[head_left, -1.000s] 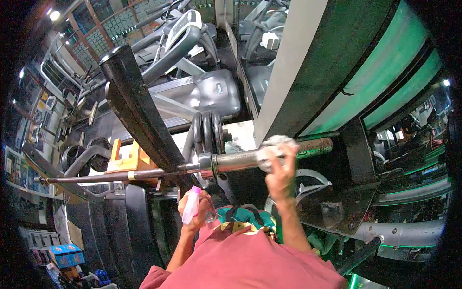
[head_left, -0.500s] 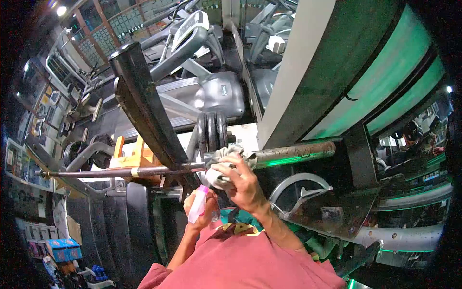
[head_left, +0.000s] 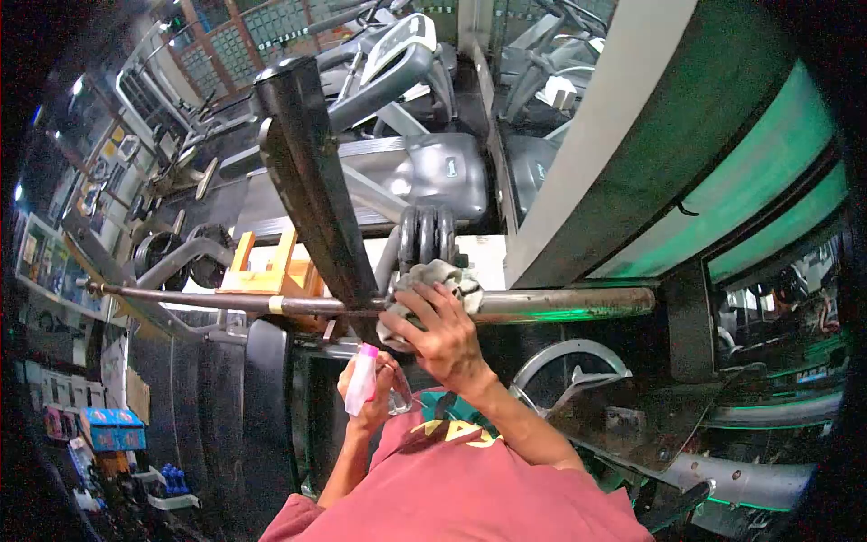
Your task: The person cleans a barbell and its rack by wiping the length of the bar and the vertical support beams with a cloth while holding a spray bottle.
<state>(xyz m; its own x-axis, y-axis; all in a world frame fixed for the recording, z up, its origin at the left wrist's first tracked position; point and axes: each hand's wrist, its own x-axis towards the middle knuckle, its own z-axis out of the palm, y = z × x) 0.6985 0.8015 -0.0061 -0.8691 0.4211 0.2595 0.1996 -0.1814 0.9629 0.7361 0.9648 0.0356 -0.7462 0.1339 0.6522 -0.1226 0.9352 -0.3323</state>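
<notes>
A long metal barbell (head_left: 569,305) lies across the view, its thick sleeve end at the right. My right hand (head_left: 442,336) presses a crumpled grey-white cloth (head_left: 466,289) against the bar where the thick sleeve begins, fingers bent over the cloth. Below the bar, my left hand (head_left: 372,387) is closed around a clear spray bottle (head_left: 398,397) with a pink and white spray head (head_left: 362,381). A black upright post (head_left: 312,172) stands just left of the cloth, behind the bar.
Behind the bar are a treadmill (head_left: 406,172), black weight plates (head_left: 426,233) and a wooden block (head_left: 280,275). A curved metal machine part (head_left: 569,352) sits at the lower right. A grey pillar (head_left: 605,135) rises at the right, and a blue box (head_left: 113,429) is at the lower left.
The camera view has shifted, so the background sits further right. My right hand's fingers are now spread more flatly over the cloth. My left hand still holds the bottle.
</notes>
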